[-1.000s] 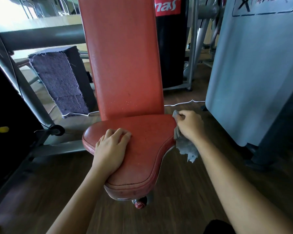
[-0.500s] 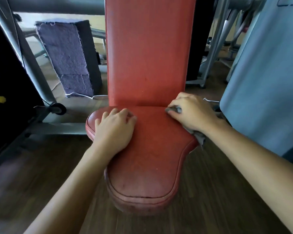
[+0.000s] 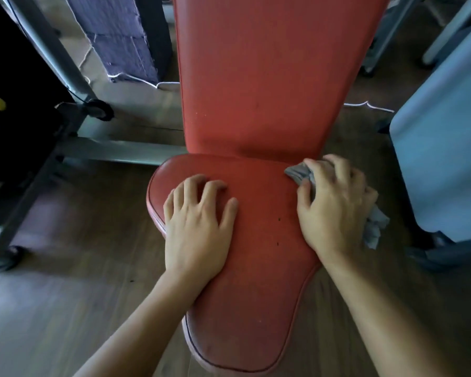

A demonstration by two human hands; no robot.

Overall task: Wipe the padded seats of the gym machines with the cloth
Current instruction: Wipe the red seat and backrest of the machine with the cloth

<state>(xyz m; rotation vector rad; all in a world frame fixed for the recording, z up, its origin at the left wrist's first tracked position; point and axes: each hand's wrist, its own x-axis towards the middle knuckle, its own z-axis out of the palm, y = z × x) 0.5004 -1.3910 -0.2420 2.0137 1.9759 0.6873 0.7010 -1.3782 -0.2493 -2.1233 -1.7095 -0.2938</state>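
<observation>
A red padded seat (image 3: pixel 256 281) fills the middle of the head view, with its upright red backrest (image 3: pixel 261 77) behind it. My left hand (image 3: pixel 199 224) rests palm-down on the seat's left rear part, fingers spread and slightly bent. My right hand (image 3: pixel 335 210) lies on the seat's right rear corner and holds a crumpled grey cloth (image 3: pixel 299 172). One end of the cloth pokes out ahead of my fingers by the backrest; the other end hangs off the seat's right edge below my palm.
A grey machine frame (image 3: pixel 112 151) with a black wheel runs along the floor at left, beside a dark weight stack. A purple fabric-covered block (image 3: pixel 120 34) stands behind. A light blue machine cover (image 3: pixel 443 148) stands close on the right. Wooden floor surrounds the seat.
The camera has moved closer and now looks more steeply down. My right hand went from the seat's right edge onto its rear corner with the cloth. My left hand has stayed where it was.
</observation>
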